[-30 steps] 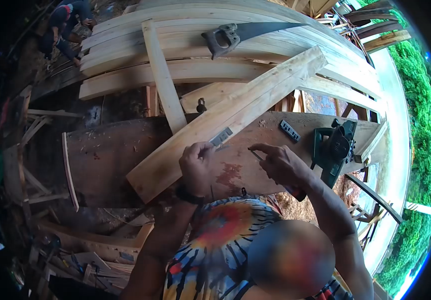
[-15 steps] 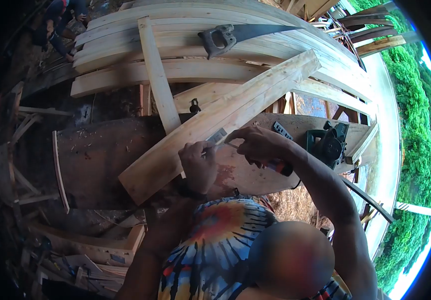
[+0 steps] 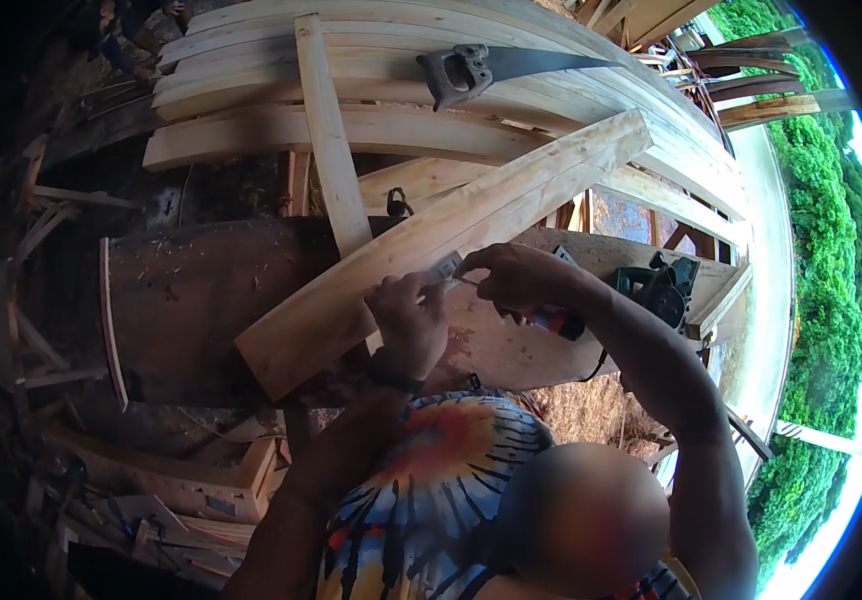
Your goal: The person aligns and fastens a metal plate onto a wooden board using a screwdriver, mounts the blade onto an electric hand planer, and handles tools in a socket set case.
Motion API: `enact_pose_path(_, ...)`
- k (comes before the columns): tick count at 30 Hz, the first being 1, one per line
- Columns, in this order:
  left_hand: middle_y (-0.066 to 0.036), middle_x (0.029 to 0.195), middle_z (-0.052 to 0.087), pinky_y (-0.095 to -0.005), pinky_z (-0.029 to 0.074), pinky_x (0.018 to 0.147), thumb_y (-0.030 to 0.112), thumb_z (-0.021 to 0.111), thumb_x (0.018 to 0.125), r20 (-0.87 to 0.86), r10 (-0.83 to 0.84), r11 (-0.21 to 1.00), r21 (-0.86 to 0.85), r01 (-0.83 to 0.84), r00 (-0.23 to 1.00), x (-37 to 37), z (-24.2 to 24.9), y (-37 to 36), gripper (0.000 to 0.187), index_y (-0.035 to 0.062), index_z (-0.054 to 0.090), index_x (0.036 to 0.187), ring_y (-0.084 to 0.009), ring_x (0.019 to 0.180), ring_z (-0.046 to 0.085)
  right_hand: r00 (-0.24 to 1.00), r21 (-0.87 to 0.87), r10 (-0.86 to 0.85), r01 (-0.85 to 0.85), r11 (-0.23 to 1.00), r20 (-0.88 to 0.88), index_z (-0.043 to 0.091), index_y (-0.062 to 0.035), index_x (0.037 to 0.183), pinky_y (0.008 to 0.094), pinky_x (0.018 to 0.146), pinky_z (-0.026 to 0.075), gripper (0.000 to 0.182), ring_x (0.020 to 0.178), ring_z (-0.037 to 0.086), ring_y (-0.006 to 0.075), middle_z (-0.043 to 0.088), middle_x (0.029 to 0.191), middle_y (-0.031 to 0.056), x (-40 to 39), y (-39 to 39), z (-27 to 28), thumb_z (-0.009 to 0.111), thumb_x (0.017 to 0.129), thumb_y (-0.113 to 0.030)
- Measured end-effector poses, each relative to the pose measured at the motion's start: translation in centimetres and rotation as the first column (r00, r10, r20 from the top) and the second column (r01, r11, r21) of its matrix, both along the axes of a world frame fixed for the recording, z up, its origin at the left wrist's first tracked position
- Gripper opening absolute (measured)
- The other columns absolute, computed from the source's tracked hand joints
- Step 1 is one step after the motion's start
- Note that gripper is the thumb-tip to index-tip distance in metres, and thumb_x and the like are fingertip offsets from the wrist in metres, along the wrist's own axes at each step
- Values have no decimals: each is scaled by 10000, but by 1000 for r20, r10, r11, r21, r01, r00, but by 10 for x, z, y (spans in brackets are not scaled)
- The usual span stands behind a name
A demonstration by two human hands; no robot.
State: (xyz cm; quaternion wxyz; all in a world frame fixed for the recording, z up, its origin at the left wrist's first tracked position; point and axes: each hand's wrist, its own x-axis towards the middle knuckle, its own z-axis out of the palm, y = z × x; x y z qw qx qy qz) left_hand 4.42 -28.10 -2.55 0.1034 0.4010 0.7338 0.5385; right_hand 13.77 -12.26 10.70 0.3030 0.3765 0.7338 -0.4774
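My left hand (image 3: 411,322), with a dark band at the wrist, is closed at the lower edge of a pale wooden plank (image 3: 351,290). Its fingers hold a small grey metal piece (image 3: 445,268) that lies against the plank. Close on the right, my right hand (image 3: 519,280) has its fingers bent in a pinch at the end of that piece. What they pinch is too small to tell. A red and dark handle-like object (image 3: 557,321) shows beneath the right palm; its other end is hidden.
A handsaw (image 3: 459,78) rests on long pale boards (image 3: 371,128) beyond the plank. On the brown bench board (image 3: 191,300) at right stands a dark green power tool (image 3: 663,290). A narrow wooden strip (image 3: 329,140) crosses the boards. Another person (image 3: 131,40) is at top left.
The view has shifted slightly. My left hand has turned a little, its fingers raised more around the metal piece. My right hand stays close beside it.
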Motion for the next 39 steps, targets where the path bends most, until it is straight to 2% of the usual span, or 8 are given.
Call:
enact_pose_path(13,-44,810,694,-461,418,831,54,819,843,-157,-9,1000,-5,9,988,-1,-11,2,141,124,708,895,-308,818,628,987,80,104,-115,990,121,687,-32,1368,369,563,622,472,617,726,230,702,948,184,-27,4,5,566,911,-25)
enact_pose_path(22,-61,931,675,-495,431,826,66,793,854,-183,-75,997,-31,71,980,2,-14,-3,141,126,673,898,-331,885,612,941,117,237,-271,956,242,683,8,1359,364,541,620,488,581,726,243,720,744,171,-46,5,-5,531,896,-6)
enact_pose_path(25,-51,943,653,-499,427,827,76,788,845,-210,-98,995,-43,91,973,2,-11,-5,143,128,665,897,-326,916,599,931,110,243,-281,953,271,709,-8,1331,363,528,613,499,552,718,235,730,759,177,-56,3,2,520,869,11)
enact_pose_path(28,-41,933,640,-494,419,836,83,785,835,-219,-120,993,-48,112,968,1,-8,-6,145,135,664,896,-322,923,589,807,168,541,-583,795,236,749,-35,1274,400,635,628,468,649,747,276,745,797,193,-58,11,-9,577,839,-35)
enact_pose_path(31,-33,928,634,-484,409,848,94,786,827,-270,-125,992,-46,117,955,-1,-12,-6,147,137,663,894,-314,916,583,678,267,700,-733,625,222,785,-59,1215,434,766,626,433,779,767,326,755,828,210,-55,18,-29,638,810,-105)
enact_pose_path(34,-31,937,633,-475,402,860,110,789,828,-297,-132,991,-35,127,946,-3,-18,-6,152,134,661,907,-307,919,580,658,221,669,-750,623,346,804,-71,1165,452,861,599,415,888,758,364,754,833,211,-61,22,-38,690,779,-176)
enact_pose_path(37,-41,967,632,-473,400,874,119,792,827,-288,-114,993,-22,113,951,1,-18,-5,171,130,659,933,-305,941,582,672,255,686,-740,622,278,811,-48,1101,447,777,606,387,807,758,358,756,818,217,-61,27,-44,719,757,-200)
enact_pose_path(39,-49,989,632,-471,400,885,120,798,823,-286,-78,997,-20,75,955,1,-14,-4,190,130,658,951,-304,955,583,639,197,658,-760,619,397,803,-11,1055,442,746,610,363,764,755,360,758,815,219,-72,21,-30,728,757,-203)
